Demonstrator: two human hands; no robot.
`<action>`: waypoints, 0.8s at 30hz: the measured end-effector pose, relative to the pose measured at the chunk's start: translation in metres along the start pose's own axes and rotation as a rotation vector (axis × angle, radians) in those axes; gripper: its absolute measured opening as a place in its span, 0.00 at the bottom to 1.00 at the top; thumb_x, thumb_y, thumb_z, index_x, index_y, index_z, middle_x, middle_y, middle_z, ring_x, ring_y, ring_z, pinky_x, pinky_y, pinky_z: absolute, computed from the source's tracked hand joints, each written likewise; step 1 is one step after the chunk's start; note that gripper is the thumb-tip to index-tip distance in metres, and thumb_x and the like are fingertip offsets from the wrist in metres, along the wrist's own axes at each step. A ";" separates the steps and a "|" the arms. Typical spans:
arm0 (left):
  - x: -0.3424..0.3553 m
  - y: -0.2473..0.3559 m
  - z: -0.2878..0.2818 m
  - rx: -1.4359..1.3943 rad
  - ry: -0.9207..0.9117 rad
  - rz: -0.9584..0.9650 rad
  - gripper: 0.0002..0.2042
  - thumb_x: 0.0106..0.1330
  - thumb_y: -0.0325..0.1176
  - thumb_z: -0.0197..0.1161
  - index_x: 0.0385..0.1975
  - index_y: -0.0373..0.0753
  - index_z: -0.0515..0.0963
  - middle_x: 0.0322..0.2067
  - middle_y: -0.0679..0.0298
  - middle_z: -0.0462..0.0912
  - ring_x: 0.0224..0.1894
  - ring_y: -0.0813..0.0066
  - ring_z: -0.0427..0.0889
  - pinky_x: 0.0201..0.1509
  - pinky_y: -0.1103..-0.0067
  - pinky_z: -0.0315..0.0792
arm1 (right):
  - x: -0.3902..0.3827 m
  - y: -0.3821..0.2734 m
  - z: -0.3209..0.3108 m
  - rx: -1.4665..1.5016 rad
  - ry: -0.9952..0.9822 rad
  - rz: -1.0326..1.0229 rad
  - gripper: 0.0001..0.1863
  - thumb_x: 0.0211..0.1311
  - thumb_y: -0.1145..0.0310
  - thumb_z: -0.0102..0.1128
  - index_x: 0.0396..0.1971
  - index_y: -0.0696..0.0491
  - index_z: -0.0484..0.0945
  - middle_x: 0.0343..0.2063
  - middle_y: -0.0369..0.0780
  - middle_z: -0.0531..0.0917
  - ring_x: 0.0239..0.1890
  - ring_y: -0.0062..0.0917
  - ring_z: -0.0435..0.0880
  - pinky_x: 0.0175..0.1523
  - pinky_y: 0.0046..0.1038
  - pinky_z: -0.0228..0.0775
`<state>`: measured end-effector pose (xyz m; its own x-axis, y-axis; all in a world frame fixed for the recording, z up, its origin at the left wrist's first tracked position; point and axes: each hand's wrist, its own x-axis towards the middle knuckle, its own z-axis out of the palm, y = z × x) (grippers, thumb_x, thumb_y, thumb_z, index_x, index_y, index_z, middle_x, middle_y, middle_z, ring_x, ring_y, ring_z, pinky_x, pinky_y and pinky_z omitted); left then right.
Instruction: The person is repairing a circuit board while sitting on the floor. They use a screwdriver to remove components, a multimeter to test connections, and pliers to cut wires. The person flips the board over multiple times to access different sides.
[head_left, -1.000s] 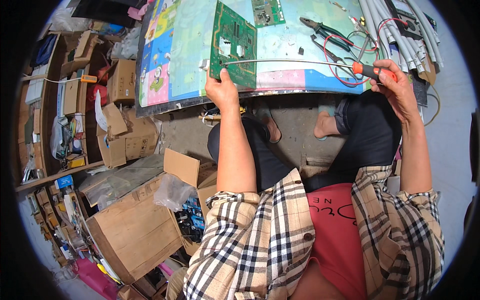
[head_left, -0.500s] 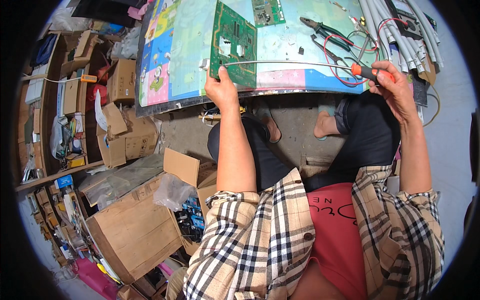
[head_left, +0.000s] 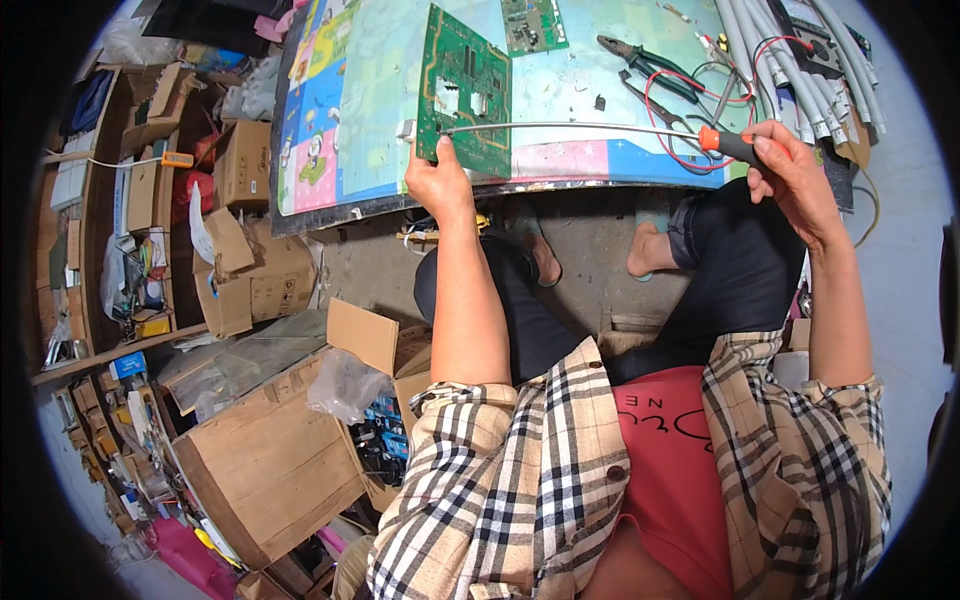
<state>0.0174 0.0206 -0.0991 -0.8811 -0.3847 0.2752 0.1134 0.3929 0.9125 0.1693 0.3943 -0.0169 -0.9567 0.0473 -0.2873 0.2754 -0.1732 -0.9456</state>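
My left hand (head_left: 440,180) grips a green circuit board (head_left: 473,90) by its lower left part, holding it tilted up over the table. My right hand (head_left: 785,175) holds a screwdriver (head_left: 730,145) by its orange and black handle; the long metal shaft runs across to the board, its tip at the lower left near my left thumb. A second circuit board (head_left: 535,22) lies farther back on the mat (head_left: 360,130). Pliers (head_left: 650,70), red and black leads and other tools lie right of the held board.
White tubes (head_left: 760,70) and a dark meter (head_left: 805,45) fill the table's right end. To my left are cluttered wooden shelves (head_left: 95,210), cardboard boxes (head_left: 245,165) and a wooden crate (head_left: 260,460). An open box (head_left: 360,330) stands beside my left leg.
Since the earlier frames, the board and screwdriver have shifted slightly to the left, and my right hand's fingers have changed their position a little on the handle.
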 end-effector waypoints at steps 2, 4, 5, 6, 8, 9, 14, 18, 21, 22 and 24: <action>0.000 0.005 0.000 -0.005 0.000 -0.010 0.07 0.60 0.25 0.61 0.37 0.32 0.79 0.31 0.65 0.83 0.31 0.80 0.76 0.37 0.79 0.70 | -0.003 -0.003 0.005 -0.025 0.048 -0.035 0.12 0.66 0.62 0.54 0.40 0.56 0.73 0.26 0.33 0.75 0.23 0.11 0.75 0.26 0.14 0.70; -0.001 0.011 0.002 0.022 0.015 -0.009 0.07 0.60 0.25 0.61 0.37 0.32 0.79 0.31 0.65 0.83 0.30 0.80 0.76 0.37 0.79 0.70 | -0.009 -0.002 0.007 -0.024 0.057 -0.047 0.12 0.65 0.62 0.55 0.40 0.56 0.73 0.26 0.33 0.75 0.24 0.11 0.76 0.27 0.14 0.70; -0.001 0.012 0.003 0.036 0.022 -0.009 0.08 0.59 0.25 0.61 0.37 0.32 0.79 0.31 0.65 0.83 0.30 0.80 0.76 0.37 0.79 0.70 | -0.010 -0.001 0.007 -0.024 0.061 -0.052 0.12 0.65 0.62 0.55 0.40 0.56 0.73 0.26 0.33 0.74 0.24 0.11 0.76 0.27 0.14 0.70; -0.001 0.011 0.003 0.030 0.025 -0.008 0.08 0.59 0.25 0.62 0.37 0.32 0.79 0.30 0.65 0.83 0.30 0.80 0.76 0.37 0.79 0.70 | -0.011 0.004 0.005 -0.014 0.052 -0.054 0.12 0.65 0.63 0.54 0.40 0.56 0.73 0.26 0.33 0.74 0.24 0.11 0.75 0.27 0.14 0.70; 0.000 0.008 0.003 0.019 0.029 -0.007 0.08 0.59 0.25 0.62 0.37 0.32 0.79 0.30 0.65 0.83 0.30 0.80 0.76 0.37 0.79 0.70 | -0.014 0.008 0.006 0.021 0.052 -0.048 0.12 0.66 0.63 0.54 0.41 0.56 0.73 0.26 0.33 0.74 0.24 0.11 0.75 0.27 0.14 0.70; 0.000 0.007 0.002 0.025 0.028 -0.006 0.08 0.59 0.25 0.62 0.37 0.32 0.79 0.30 0.65 0.83 0.30 0.80 0.76 0.37 0.79 0.70 | -0.014 0.009 0.007 0.038 0.053 -0.045 0.12 0.66 0.63 0.54 0.41 0.56 0.73 0.26 0.33 0.74 0.24 0.11 0.75 0.26 0.14 0.70; -0.001 0.007 0.002 0.040 0.018 -0.002 0.08 0.59 0.25 0.62 0.38 0.32 0.79 0.30 0.65 0.83 0.30 0.80 0.76 0.37 0.78 0.70 | -0.014 0.013 0.005 0.047 0.044 -0.054 0.11 0.66 0.63 0.54 0.41 0.56 0.73 0.26 0.33 0.74 0.23 0.11 0.75 0.26 0.14 0.70; 0.000 0.004 0.002 0.030 0.026 0.015 0.07 0.60 0.24 0.61 0.37 0.32 0.79 0.30 0.65 0.83 0.30 0.79 0.76 0.37 0.78 0.70 | -0.014 0.013 0.006 0.050 0.052 -0.048 0.11 0.66 0.64 0.54 0.41 0.56 0.73 0.27 0.33 0.74 0.23 0.11 0.75 0.25 0.14 0.70; -0.001 0.005 0.002 0.039 0.026 0.008 0.07 0.60 0.24 0.61 0.37 0.32 0.79 0.30 0.65 0.83 0.30 0.79 0.76 0.37 0.78 0.70 | -0.014 0.013 0.006 0.056 0.043 -0.035 0.11 0.66 0.64 0.54 0.40 0.56 0.73 0.27 0.33 0.74 0.23 0.11 0.75 0.25 0.14 0.69; -0.001 0.006 0.001 0.053 0.023 0.006 0.07 0.60 0.24 0.61 0.37 0.32 0.79 0.30 0.65 0.83 0.30 0.79 0.76 0.37 0.79 0.70 | -0.014 0.012 0.007 0.056 0.047 -0.018 0.11 0.66 0.63 0.54 0.40 0.56 0.73 0.27 0.33 0.75 0.23 0.11 0.75 0.24 0.14 0.69; -0.001 0.006 0.001 0.056 0.020 0.005 0.07 0.60 0.24 0.61 0.37 0.32 0.79 0.30 0.65 0.82 0.30 0.80 0.76 0.37 0.79 0.70 | -0.015 0.011 0.008 0.055 0.055 0.015 0.12 0.66 0.63 0.54 0.40 0.56 0.73 0.27 0.33 0.75 0.22 0.11 0.74 0.22 0.14 0.68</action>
<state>0.0183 0.0245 -0.0944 -0.8712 -0.3992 0.2858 0.0911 0.4404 0.8932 0.1857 0.3841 -0.0220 -0.9455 0.0983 -0.3104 0.2822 -0.2282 -0.9318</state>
